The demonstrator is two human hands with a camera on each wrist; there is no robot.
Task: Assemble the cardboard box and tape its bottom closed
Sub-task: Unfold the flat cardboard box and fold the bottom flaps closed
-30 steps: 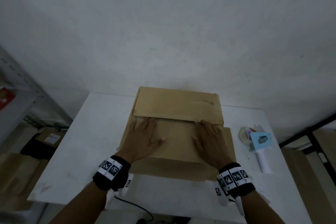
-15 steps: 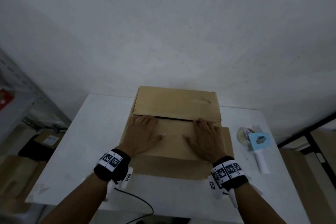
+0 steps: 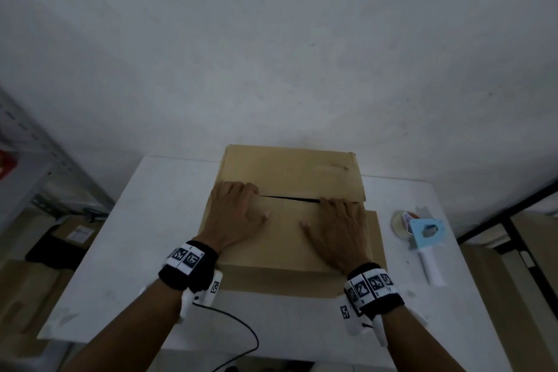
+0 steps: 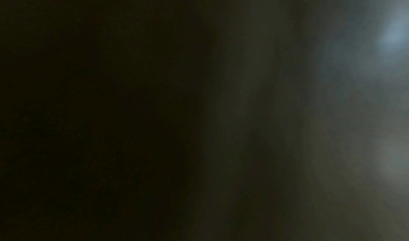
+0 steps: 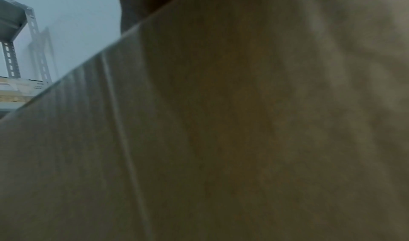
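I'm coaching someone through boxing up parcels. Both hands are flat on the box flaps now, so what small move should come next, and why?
Probably keep the left hand pressing the near flap and reach the right hand for the tape dispenser lying on the table to the right. A dark gap still shows between the near flap and the far flap, and no tape is on the seam yet.

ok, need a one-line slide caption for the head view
Both hands, left and right, press cardboard box flaps flat; tape dispenser lies beside it on white table.
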